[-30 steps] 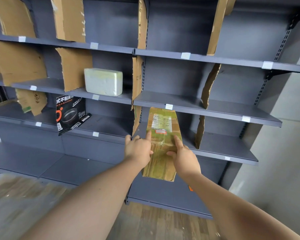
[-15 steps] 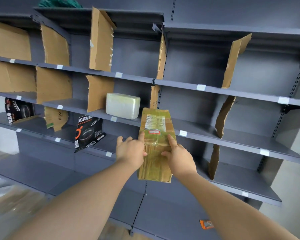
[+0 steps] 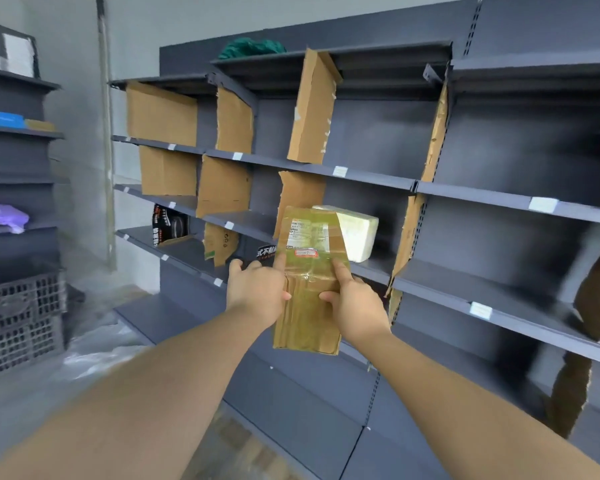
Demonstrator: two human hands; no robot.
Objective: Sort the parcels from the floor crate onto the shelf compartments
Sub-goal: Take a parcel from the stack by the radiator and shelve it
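A flat brown cardboard parcel [image 3: 309,271] wrapped in clear tape, with a white label and a red sticker, stands upright in front of me. My left hand [image 3: 257,289] grips its left edge and my right hand [image 3: 354,306] grips its right edge, both thumbs on the front. Behind it runs the dark grey shelf unit [image 3: 465,195], split into compartments by torn cardboard dividers [image 3: 312,105]. A white foam box [image 3: 355,232] sits in a compartment just behind the parcel. Black printed boxes [image 3: 168,226] lie on a lower shelf to the left.
A dark plastic crate [image 3: 18,317] stands on the floor at the far left under another shelf unit [image 3: 14,133] with a blue item and a purple bag. A green bundle [image 3: 252,48] lies on top of the main shelves. Clear plastic sheeting covers the floor.
The view has swung left and upward, bringing the crate and the side shelving into sight. Both hands keep the same hold on the parcel, now in front of the white foam box.
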